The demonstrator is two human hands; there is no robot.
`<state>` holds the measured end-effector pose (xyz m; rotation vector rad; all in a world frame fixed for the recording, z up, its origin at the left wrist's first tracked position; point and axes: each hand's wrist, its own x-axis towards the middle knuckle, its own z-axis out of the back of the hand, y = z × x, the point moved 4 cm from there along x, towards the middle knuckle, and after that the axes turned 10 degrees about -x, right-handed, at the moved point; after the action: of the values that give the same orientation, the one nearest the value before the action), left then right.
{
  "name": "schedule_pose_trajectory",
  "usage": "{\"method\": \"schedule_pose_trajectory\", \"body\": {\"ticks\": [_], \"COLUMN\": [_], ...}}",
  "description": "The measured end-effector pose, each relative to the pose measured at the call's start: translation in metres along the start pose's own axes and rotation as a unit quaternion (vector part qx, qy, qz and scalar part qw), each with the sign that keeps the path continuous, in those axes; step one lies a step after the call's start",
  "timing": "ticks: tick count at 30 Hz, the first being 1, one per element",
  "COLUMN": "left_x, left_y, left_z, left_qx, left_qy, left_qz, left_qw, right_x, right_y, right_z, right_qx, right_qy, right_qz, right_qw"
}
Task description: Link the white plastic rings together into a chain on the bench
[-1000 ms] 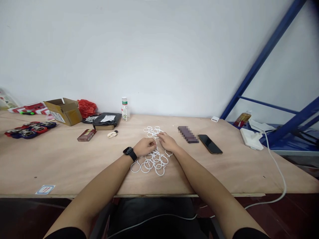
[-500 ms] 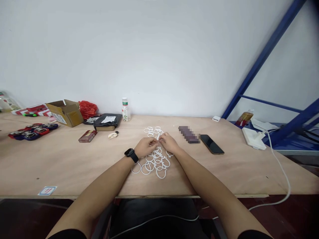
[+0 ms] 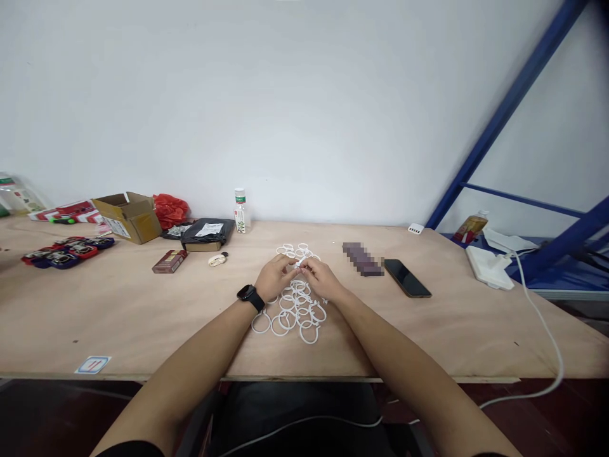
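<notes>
Several white plastic curtain rings (image 3: 299,293) lie overlapping in a loose pile on the wooden table. A few more white rings (image 3: 287,254) rest just beyond my fingertips. Over the pile, my left hand (image 3: 274,278) is closed in a pinch, a black watch on its wrist. Opposite it, my right hand (image 3: 324,277) also pinches, and the fingertips of both hands meet. Between them shows a small white part of a curtain ring (image 3: 299,261); the fingers cover most of it.
To the right lie a pixelated dark purple item (image 3: 362,260), a black phone (image 3: 406,278) and a white power strip (image 3: 490,266) with a cable. On the left are a maroon box (image 3: 170,261), an open carton (image 3: 130,219), a black package (image 3: 208,230) and a plastic bottle (image 3: 240,214).
My fingertips have come together around a white curtain ring part, with my left fingers reaching slightly farther forward. The rings in the near pile lie much as before. The view has shifted slightly.
</notes>
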<state>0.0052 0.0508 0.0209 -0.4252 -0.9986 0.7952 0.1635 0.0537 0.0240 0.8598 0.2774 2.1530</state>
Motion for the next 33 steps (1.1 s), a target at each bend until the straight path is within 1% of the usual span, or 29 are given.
{"method": "schedule_pose_trajectory", "body": {"ticks": [3,5,7,11,13,15,17,18,20,22,24,26,29,33], "left_x": [0.001,0.002,0.003,0.002,0.002,0.002,0.002,0.001,0.001,0.001,0.001,0.000,0.000,0.000], "left_y": [-0.002,-0.002,0.001,0.019,0.030,0.037,0.035,0.031,0.017,0.002,-0.008,-0.010,-0.006,-0.006], "left_z": [0.000,0.001,0.002,0.006,0.007,0.006,0.004,0.004,0.002,-0.001,-0.003,-0.003,-0.003,-0.004], "left_qx": [-0.010,-0.025,-0.052,-0.094,-0.090,-0.089,-0.086,-0.080,-0.061,-0.032,-0.008,0.006,0.012,0.016], "left_qy": [-0.002,-0.016,-0.038,-0.088,-0.093,-0.077,-0.056,-0.046,-0.023,0.024,0.047,0.050,0.048,0.053], "left_qz": [0.011,0.022,0.048,0.127,0.146,0.153,0.143,0.129,0.083,0.031,0.011,0.002,-0.005,-0.011], "left_qw": [1.000,0.999,0.997,0.984,0.981,0.981,0.984,0.987,0.994,0.999,0.999,0.999,0.999,0.998], "right_x": [0.000,0.001,0.001,0.001,0.000,0.000,0.000,0.000,0.000,0.000,-0.001,-0.002,-0.003,-0.002], "right_y": [0.001,0.001,0.002,-0.001,-0.002,-0.003,-0.003,-0.003,-0.002,-0.002,-0.002,-0.003,-0.004,-0.003], "right_z": [0.001,0.002,0.001,0.001,0.001,0.001,0.002,0.003,0.003,0.004,0.003,0.002,0.000,0.003], "right_qx": [0.007,-0.005,-0.022,-0.018,-0.018,-0.023,-0.021,-0.016,-0.001,0.014,0.025,0.035,0.045,0.024], "right_qy": [0.004,0.008,0.016,0.010,0.005,0.003,0.002,0.002,0.003,0.006,0.010,0.020,0.038,0.011], "right_qz": [-0.012,-0.009,-0.004,-0.022,-0.033,-0.039,-0.041,-0.041,-0.041,-0.044,-0.048,-0.052,-0.063,-0.066], "right_qw": [1.000,1.000,1.000,1.000,0.999,0.999,0.999,0.999,0.999,0.999,0.998,0.998,0.996,0.998]}}
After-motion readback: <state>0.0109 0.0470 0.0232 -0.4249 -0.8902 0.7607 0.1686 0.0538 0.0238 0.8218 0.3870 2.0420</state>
